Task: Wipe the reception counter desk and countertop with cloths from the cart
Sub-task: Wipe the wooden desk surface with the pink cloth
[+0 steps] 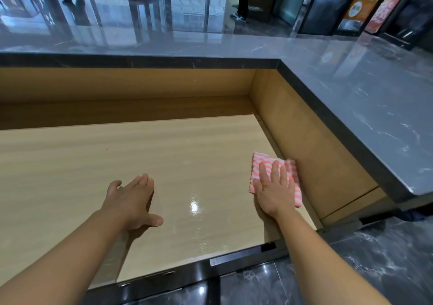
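Right hand [273,187] flat, pressing the pink cloth [262,165] into the desk [93,164] corner, left hand [132,196] open, empty; next, sweep leftward.

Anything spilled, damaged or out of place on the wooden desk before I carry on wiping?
Nothing stands out. The light wooden desk surface is bare and looks intact; the bright patch is only glare. The right hand presses the pink-and-white striped cloth flat by the side panel, the left hand rests open on the desk.

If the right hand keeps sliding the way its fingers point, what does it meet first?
Probably nothing soon: the right hand, flat on the pink cloth, points along the desk beside the side panel, toward the back edge.
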